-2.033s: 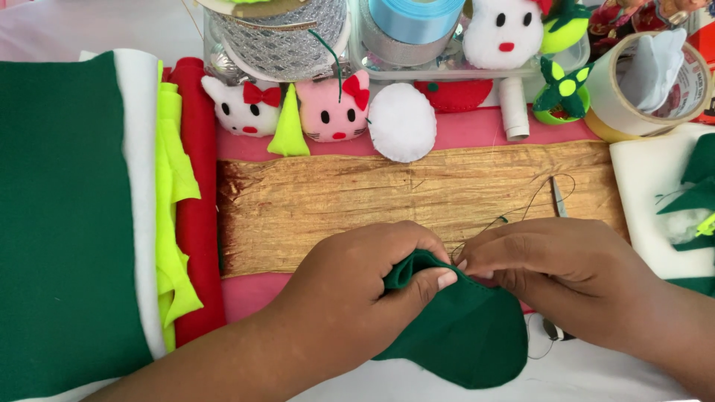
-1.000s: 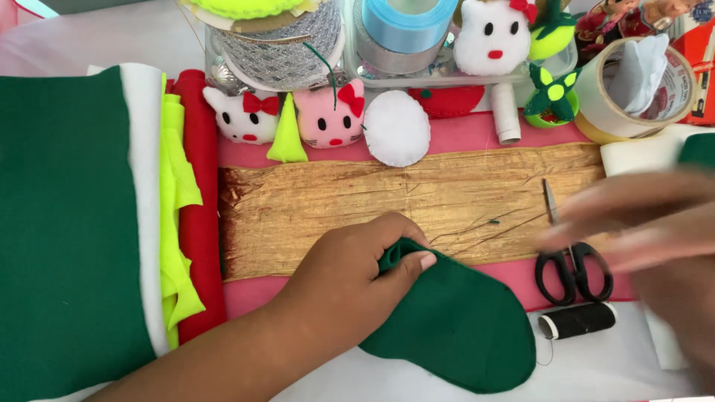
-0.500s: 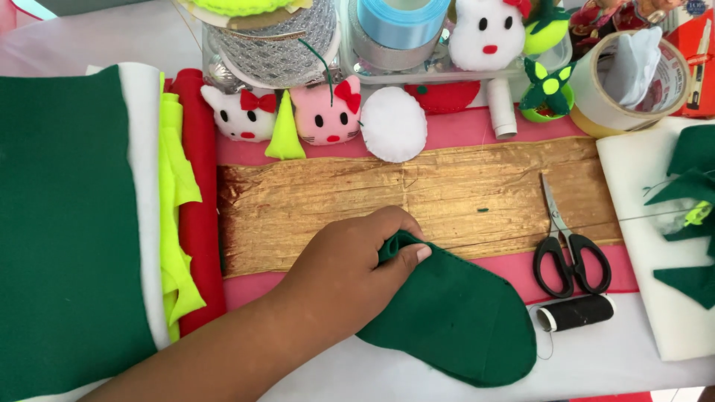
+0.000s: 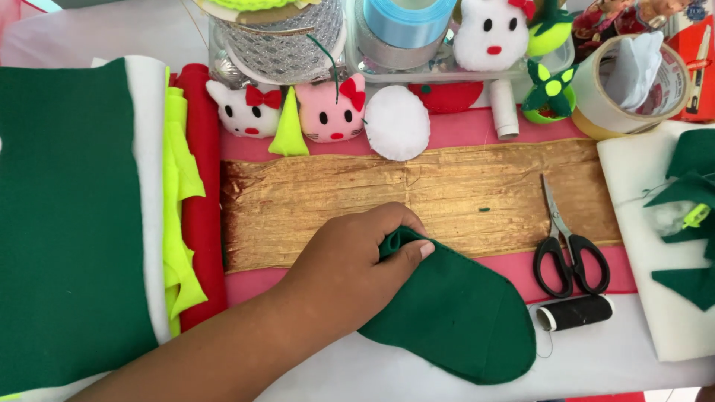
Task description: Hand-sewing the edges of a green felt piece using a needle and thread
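Felt piece: dark green felt, sock-shaped (image 4: pixel 454 316), lay just below the gold fabric strip (image 4: pixel 417 201), its top edge overlapping the strip's lower border a bit.
Left hand: the left hand (image 4: pixel 350 272) sat curled over the sock's upper-left corner, thumb and fingers pinched shut on a bunched fold of the felt, so that end was gripped while the rest lay flat.
Right hand: nowhere in shot, so no telling what it was doing.
Step in hand: looked like a pause mid-sewing or mid-trimming, the piece just being held steady.
Next move: probably would need the free hand on a tool, with the pinch kept firm so the layers didn't slide. Just a guess, tbh.
Tools: black-handled scissors (image 4: pixel 566 246) lay on the right end of the gold strip, blades closed; a spool of black thread (image 4: pixel 573 313) sat just below them, close to the sock's toe.
Surface: pink felt under the gold strip, white table around it.
Left of the strip: rolls of red (image 4: pixel 201 208), neon yellow and green felt.
Above the strip: two little cat plushies (image 4: pixel 328 112), a white pom-pom disc (image 4: pixel 396 123), ribbon spools, a tape roll.
Right of the strip: white felt with green cut-outs (image 4: pixel 693 186).
Room: nothing showed beyond the tabletop.
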